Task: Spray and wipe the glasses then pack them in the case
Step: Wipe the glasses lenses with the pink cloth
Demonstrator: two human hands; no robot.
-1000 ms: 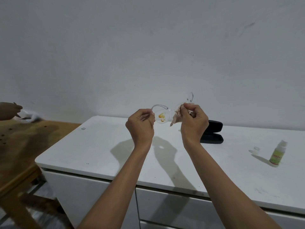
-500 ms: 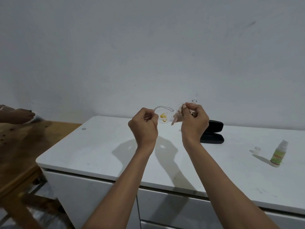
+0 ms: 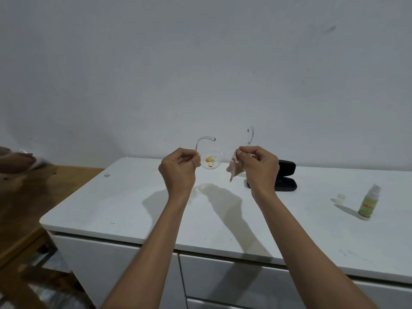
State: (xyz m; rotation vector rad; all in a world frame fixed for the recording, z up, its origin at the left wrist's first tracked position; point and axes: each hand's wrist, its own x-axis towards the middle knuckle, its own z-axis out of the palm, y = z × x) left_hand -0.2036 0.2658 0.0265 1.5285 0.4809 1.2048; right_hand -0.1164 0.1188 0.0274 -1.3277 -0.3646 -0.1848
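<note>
I hold clear-framed glasses [image 3: 210,162] up over the white cabinet top [image 3: 124,201]. One lens carries yellow-brown smears. My left hand [image 3: 179,169] pinches the frame at its left end, the temple curving up above it. My right hand [image 3: 259,167] grips the other end together with a beige cloth [image 3: 234,169] that hangs down from the fingers; the lens there is hidden. The black case [image 3: 285,178] lies open on the cabinet just behind my right hand. A small spray bottle [image 3: 367,202] stands at the right, its clear cap [image 3: 341,198] beside it.
A wooden table [image 3: 33,197] stands to the left of the cabinet, and another person's hand [image 3: 15,161] rests over it with something pale. A grey wall rises behind. Drawer fronts [image 3: 223,282] run below the cabinet's front edge.
My hands have moved a little apart and the temples have swung upward. The cloth now hangs more freely from my right hand. The other person's hand shifted on the wooden table.
</note>
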